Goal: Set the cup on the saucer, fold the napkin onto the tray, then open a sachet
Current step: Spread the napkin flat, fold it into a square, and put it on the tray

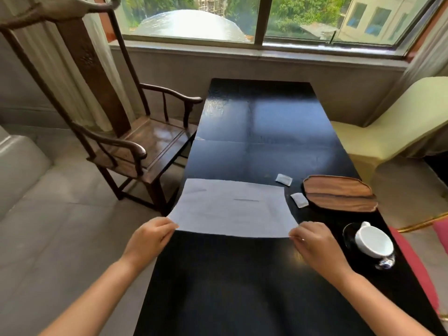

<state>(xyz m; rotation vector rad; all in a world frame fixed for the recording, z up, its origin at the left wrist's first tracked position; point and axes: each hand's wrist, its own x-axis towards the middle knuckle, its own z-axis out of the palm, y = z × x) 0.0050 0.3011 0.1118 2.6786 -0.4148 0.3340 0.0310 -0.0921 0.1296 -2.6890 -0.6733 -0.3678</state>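
A white napkin (232, 208) lies spread flat on the black table (254, 122). My left hand (151, 238) pinches its near left corner and my right hand (317, 246) pinches its near right corner. A white cup (374, 241) sits on a dark saucer (347, 235) at the right edge. The brown wooden tray (339, 196) lies beyond the cup, to the right of the napkin. Two small white sachets (283, 179) (299, 200) lie between napkin and tray.
A dark wooden armchair (135, 146) stands left of the table. A pale yellow-green chair (397, 132) stands at the right, and a red seat edge (417, 270) borders the table's near right side. A window runs along the far wall.
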